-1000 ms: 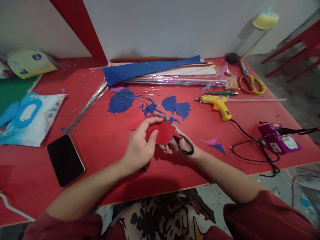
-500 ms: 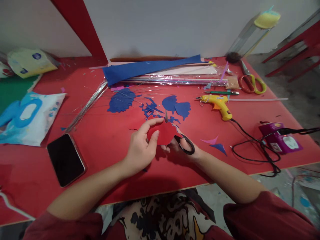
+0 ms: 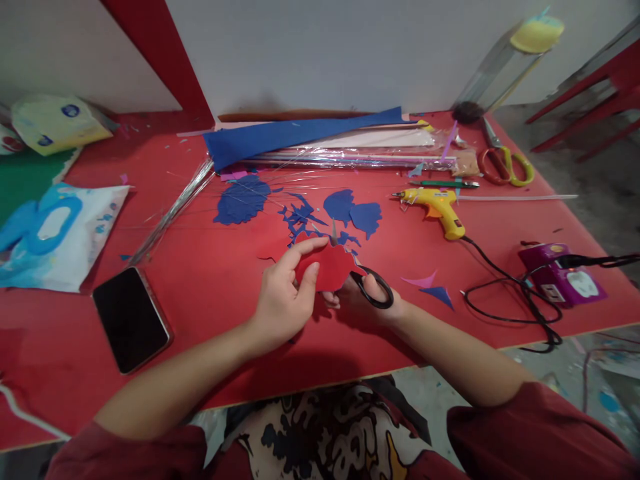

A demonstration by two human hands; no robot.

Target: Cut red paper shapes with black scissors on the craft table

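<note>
My left hand (image 3: 287,290) pinches a red sheet (image 3: 330,267) with a scalloped edge, thumb on top and index finger along its upper side. Black-handled scissors (image 3: 383,293) are in my right hand (image 3: 363,300), whose thumb goes through the upper loop. A blade tip pokes up past the sheet's far edge, while the rest of the blades and most of my right fingers are hidden under it. Just beyond lie blue scraps (image 3: 303,213) and scalloped blue cut-outs (image 3: 343,207). More blue petal-like pieces (image 3: 243,200) are stacked to the left.
A yellow glue gun (image 3: 437,203) and purple power box (image 3: 563,277) with a black cord lie right. Larger scissors (image 3: 505,163) rest behind them. On the left are a phone (image 3: 131,320), wires (image 3: 175,210) and a wipes pack (image 3: 65,233). Rolled blue sheet (image 3: 300,137) lies along the back.
The scissors' handle loop and my right thumb have shifted slightly to the right. My left hand keeps its grip on the red sheet, almost unmoved.
</note>
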